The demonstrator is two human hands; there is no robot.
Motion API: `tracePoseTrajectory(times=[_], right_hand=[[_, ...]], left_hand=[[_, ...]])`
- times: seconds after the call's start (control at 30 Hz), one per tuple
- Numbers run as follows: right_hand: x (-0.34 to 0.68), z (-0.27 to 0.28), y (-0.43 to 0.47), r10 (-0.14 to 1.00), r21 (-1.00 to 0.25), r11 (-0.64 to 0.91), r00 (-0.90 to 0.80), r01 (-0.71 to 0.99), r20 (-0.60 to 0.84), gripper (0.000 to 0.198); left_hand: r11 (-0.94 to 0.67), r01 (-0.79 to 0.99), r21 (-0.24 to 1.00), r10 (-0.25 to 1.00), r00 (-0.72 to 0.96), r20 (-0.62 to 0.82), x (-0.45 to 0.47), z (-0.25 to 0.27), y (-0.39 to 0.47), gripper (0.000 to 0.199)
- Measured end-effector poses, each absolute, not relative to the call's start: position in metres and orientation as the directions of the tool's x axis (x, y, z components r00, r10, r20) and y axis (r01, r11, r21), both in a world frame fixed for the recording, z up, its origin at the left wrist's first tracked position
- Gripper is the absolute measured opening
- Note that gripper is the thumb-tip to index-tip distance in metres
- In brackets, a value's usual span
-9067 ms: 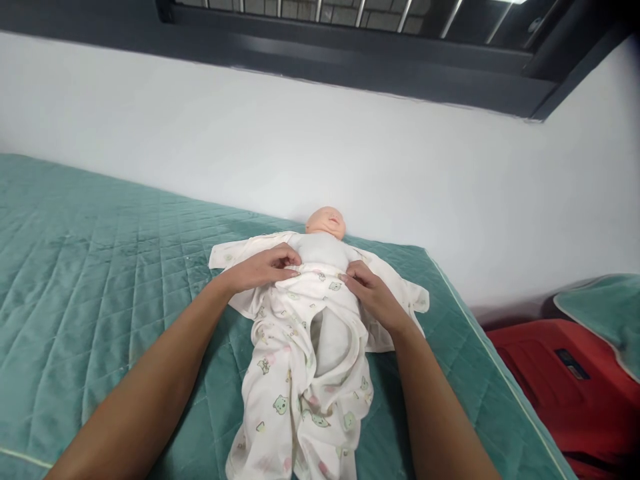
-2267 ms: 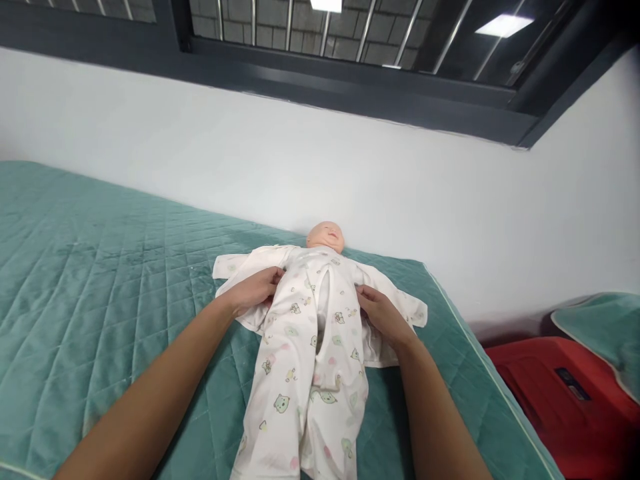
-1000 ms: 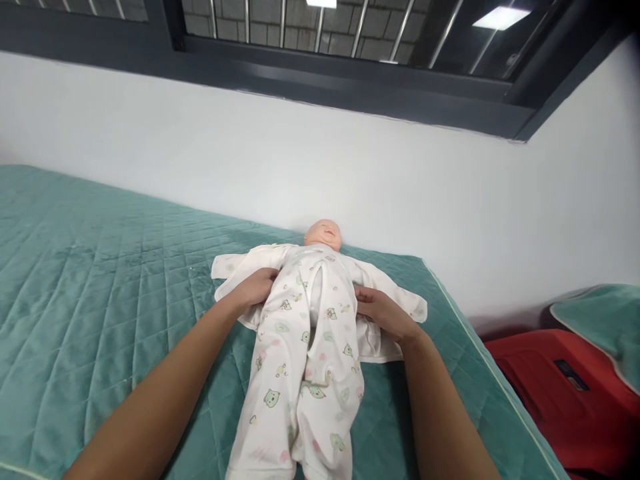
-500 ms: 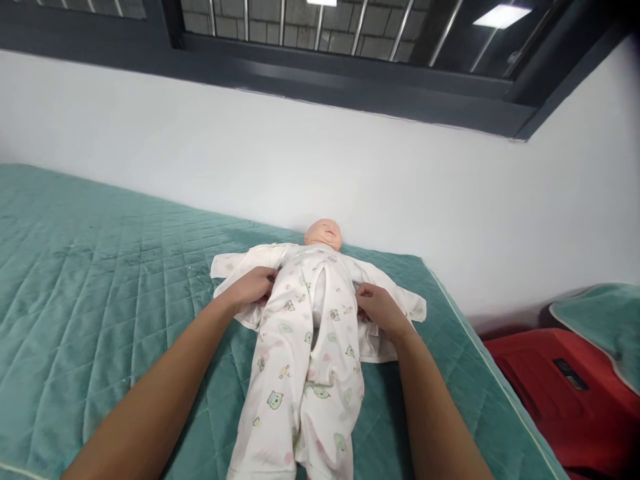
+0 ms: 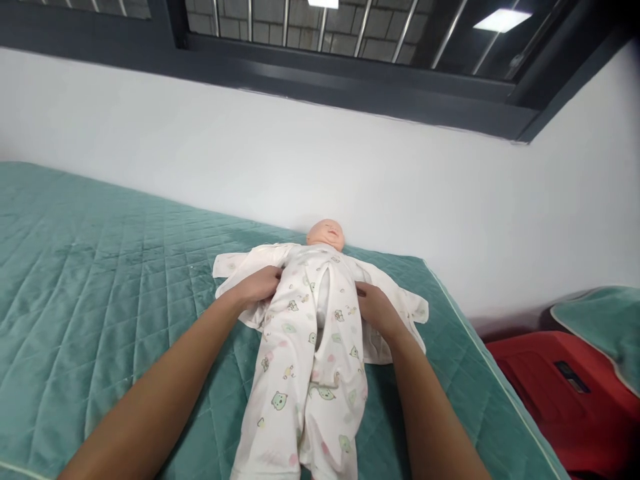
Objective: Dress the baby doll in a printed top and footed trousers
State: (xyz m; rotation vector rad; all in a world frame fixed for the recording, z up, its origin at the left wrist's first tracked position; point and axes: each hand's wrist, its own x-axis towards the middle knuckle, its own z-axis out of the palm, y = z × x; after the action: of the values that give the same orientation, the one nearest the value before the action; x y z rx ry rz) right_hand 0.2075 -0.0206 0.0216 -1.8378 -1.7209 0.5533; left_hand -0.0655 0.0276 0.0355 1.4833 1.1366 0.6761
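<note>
Looking at printed pants (image 5: 283,363) over a doll (image 5: 325,236), on a green quilted cover (image 5: 125,267), with left hand (image 5: 261,284) and right hand (image 5: 377,308) touching opposite sides. Can't tell the grip on either, tbh.

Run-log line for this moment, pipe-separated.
left hand: at one side of white animal-print cloth trousers | right hand: at opposite side | pink-headed doll: face up, wearing trousers, on green quilted bedding
</note>
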Motion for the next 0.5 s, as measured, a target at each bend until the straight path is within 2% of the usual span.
tracePoseTrajectory(times=[0.07, 0.2, 0.5], right_hand=[[0.208, 0.022, -0.021, 0.995, -0.663, 0.02, 0.051, 0.748, 0.088, 0.027], [0.208, 0.022, -0.025, 0.993, -0.78, 0.071, 0.032, 0.621, 0.115, 0.036], [0.2, 0.02, -0.034, 0.99, -0.954, 0.063, 0.101, 0.294, 0.096, 0.042]], left_hand=[[0.057, 0.273, 0.96, 0.888, 0.426, -0.174, -0.065, 0.037, 0.026, 0.017], [0.088, 0.203, 0.975, 0.857, 0.483, -0.178, -0.063, 0.042, 0.02, 0.027], [0.222, -0.044, 0.974, 0.865, 0.469, -0.176, -0.057, 0.047, 0.008, 0.036]])
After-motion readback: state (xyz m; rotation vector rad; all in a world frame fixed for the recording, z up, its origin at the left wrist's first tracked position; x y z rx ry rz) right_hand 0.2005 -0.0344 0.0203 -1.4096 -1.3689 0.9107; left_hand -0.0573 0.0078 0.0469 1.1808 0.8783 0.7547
